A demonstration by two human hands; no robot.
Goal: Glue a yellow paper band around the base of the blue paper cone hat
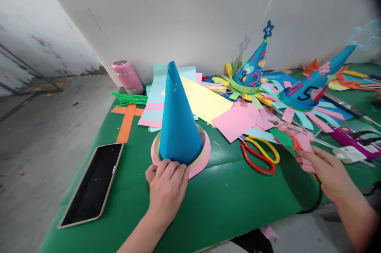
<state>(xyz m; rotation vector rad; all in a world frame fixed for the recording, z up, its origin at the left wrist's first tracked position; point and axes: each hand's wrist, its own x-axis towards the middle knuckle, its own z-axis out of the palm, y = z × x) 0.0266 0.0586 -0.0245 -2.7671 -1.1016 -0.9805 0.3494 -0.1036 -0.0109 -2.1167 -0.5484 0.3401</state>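
Note:
A plain blue paper cone stands upright on the table, tip slightly split. A pale green-yellow band and a pink paper brim ring its base. With fingers curled together, my left hand presses on the near edge of the base; what the fingertips grip underneath is hidden. My right hand is wrapped around a pink hot glue gun with an orange trigger. Its metal nozzle points left, away from the cone. Scissors with red and yellow handles lie between the two hands.
On the green table a phone lies left, near orange strips and a pink bottle. Coloured paper sheets spread behind the cone. Two decorated party hats stand right, near a purple tool. A black cord trails from the glue gun.

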